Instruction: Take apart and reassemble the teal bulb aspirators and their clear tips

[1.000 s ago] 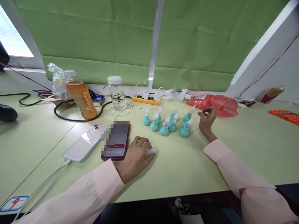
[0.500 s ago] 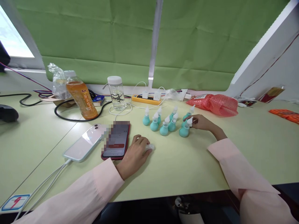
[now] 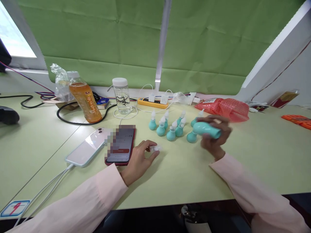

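My right hand (image 3: 216, 134) is closed around a teal rubber bulb (image 3: 207, 129), tipped on its side and raised off the table, a little blurred. In my left hand (image 3: 142, 158), thumb and forefinger pinch a small clear plastic nozzle (image 3: 155, 148) just above the tabletop. Several teal nasal aspirators (image 3: 170, 133) with clear nozzles stand upright between and beyond my hands. One teal aspirator bulb (image 3: 191, 137) is close beside my right hand, its top hidden behind the held bulb.
Left of my left hand lie a red-cased phone (image 3: 120, 145) and a pale phone (image 3: 85, 148) with a cable. Behind stand an orange drink bottle (image 3: 85, 98), a clear water bottle (image 3: 122, 97), a yellow power strip (image 3: 152, 103) and red bubble wrap (image 3: 223, 109).
My right hand has lifted a teal bulb from among the standing aspirators and drawn it toward me. My left hand has gone from lying over the clear nozzle to pinching it.
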Demonstrator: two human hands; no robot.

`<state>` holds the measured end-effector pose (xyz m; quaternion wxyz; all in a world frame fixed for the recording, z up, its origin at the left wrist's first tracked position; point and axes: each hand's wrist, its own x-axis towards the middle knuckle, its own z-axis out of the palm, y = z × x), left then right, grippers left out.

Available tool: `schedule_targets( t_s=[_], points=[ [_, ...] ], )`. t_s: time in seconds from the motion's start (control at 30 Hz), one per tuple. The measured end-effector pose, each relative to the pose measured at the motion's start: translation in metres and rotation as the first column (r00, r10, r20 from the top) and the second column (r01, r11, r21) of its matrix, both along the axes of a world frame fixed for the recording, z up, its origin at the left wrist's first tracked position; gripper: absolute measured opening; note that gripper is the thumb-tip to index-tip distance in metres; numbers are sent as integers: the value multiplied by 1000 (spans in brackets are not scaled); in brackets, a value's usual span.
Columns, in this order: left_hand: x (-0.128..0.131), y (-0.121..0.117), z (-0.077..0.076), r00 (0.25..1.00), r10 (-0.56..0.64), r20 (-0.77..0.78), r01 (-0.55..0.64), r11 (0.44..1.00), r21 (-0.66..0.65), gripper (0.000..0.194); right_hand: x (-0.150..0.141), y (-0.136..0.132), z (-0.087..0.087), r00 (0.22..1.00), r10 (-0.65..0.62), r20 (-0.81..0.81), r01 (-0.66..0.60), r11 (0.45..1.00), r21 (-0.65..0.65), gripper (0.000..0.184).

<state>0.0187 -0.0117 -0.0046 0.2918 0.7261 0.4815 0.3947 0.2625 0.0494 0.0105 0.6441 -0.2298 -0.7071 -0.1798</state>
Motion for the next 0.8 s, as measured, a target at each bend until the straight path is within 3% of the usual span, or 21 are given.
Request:
schedule_targets(
  t_s=[0.07,0.13,0.2,0.27,0.37,0.57,0.67,0.73,0.8],
  points=[
    [1,1,-1,992,-37,124,47,996,-78,17,-27,-17,-12,968,127,216,-83,976,-201,31],
    [1,2,-2,967,-36,254,70,989,-127,20,-49,-30,-23,874,292,387,-68,864,-499,29],
    [1,2,-3,937,-28,348,84,986,-146,23,-61,-36,-30,818,368,442,-14,781,-624,22],
    [1,2,-4,917,-62,395,134,978,-159,23,-65,-37,-34,829,338,445,34,765,-643,16],
    [2,2,-4,895,-148,421,245,951,-188,20,-62,-34,-35,863,242,443,91,789,-607,9],
    [2,7,-7,852,-187,490,363,884,-294,21,-60,-34,-40,828,185,529,161,826,-540,14],
    [1,9,-7,843,-217,492,392,874,-286,22,-62,-36,-42,823,131,553,199,845,-496,9],
    [0,9,-6,864,-241,441,381,887,-261,22,-62,-38,-42,814,140,564,210,834,-510,6],
    [-1,7,-4,903,-246,351,341,909,-240,23,-63,-40,-39,815,204,542,201,778,-595,4]
  ],
)
